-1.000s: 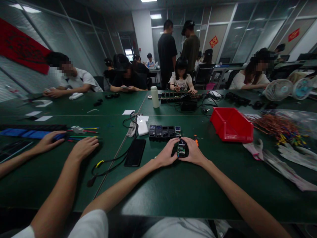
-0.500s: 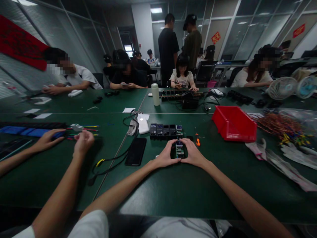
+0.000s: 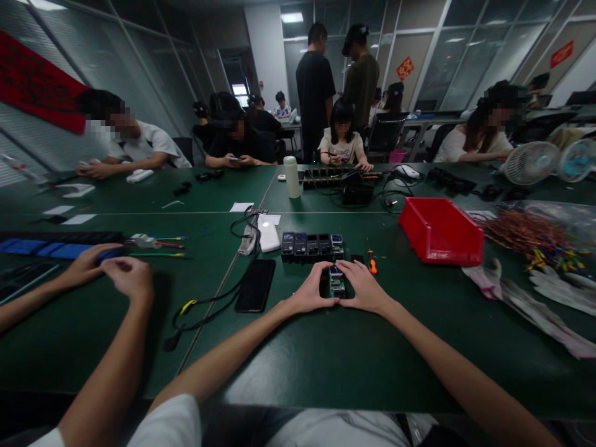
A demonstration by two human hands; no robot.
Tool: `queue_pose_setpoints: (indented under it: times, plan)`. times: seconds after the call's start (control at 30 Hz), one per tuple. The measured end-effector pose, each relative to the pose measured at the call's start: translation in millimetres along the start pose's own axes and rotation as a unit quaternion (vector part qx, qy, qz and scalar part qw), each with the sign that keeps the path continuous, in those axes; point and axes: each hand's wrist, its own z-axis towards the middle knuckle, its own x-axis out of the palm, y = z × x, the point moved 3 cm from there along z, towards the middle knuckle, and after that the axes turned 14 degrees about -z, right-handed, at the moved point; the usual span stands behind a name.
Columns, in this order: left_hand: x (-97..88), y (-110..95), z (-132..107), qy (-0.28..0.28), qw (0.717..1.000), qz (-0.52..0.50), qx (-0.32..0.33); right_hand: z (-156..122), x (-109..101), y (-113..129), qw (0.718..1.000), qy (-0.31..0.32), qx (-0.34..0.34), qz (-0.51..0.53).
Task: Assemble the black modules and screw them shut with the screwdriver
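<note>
My left hand [image 3: 311,290] and my right hand [image 3: 364,285] rest on the green table [image 3: 354,354] and pinch a small electronic module [image 3: 337,282] with a green circuit board between their fingertips. Both hands are closed on its sides. Just beyond it lies a row of similar dark modules [image 3: 311,244] with small screens. A small orange tool [image 3: 371,265] lies right of my right hand's fingers.
A black phone [image 3: 255,285], a white device [image 3: 269,236] and black cables [image 3: 205,308] lie to the left. A red bin [image 3: 440,231], coloured wires [image 3: 531,238] and gloves [image 3: 549,316] are on the right. A neighbour's hands [image 3: 112,268] work at left. Other people sit across.
My hands have slid the module a little farther from me, toward the row of modules. The neighbour's nearer hand has moved left to meet the other hand.
</note>
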Motion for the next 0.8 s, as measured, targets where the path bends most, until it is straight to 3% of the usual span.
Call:
queue_pose_setpoints:
  times: [0.47,0.67,0.8]
  plan:
    - [-5.4,4.7,10.6,0.019,0.998,0.052,0.017,9.1,3.1,-8.0,0.998,-0.005,-0.046,-0.037]
    - [-6.3,8.7,9.9,0.022,0.999,0.028,0.008,8.2,0.7,-8.7,1.0,-0.01,-0.014,-0.024]
    - [-10.5,5.7,7.5,0.025,1.0,0.0,-0.005,7.7,-4.9,-6.1,0.999,-0.001,-0.046,-0.009]
